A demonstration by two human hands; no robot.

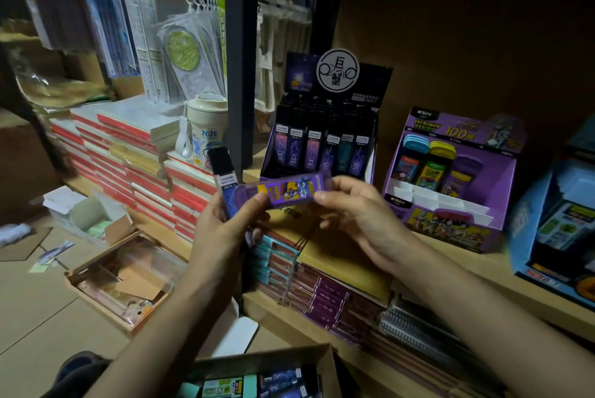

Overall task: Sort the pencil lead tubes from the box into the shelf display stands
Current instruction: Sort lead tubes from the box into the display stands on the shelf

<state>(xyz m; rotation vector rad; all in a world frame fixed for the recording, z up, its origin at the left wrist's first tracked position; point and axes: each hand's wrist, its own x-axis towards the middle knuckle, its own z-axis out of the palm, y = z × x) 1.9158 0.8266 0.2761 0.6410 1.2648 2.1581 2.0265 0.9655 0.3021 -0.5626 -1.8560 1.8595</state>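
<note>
Gripping one dark tube [222, 169] upright, the left hand [222, 230] shares one purple tube [283, 191] with the pinching right hand [357, 214].

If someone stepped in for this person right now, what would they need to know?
Left hand: grips a dark blue tube upright, thumb on one end of the purple tube.
Right hand: pinches the purple tube's other end, so it lies level between both hands.
Done: the black stand and the purple stand both hold tubes.
Left: place these two, then the tubes in the box below.
</note>
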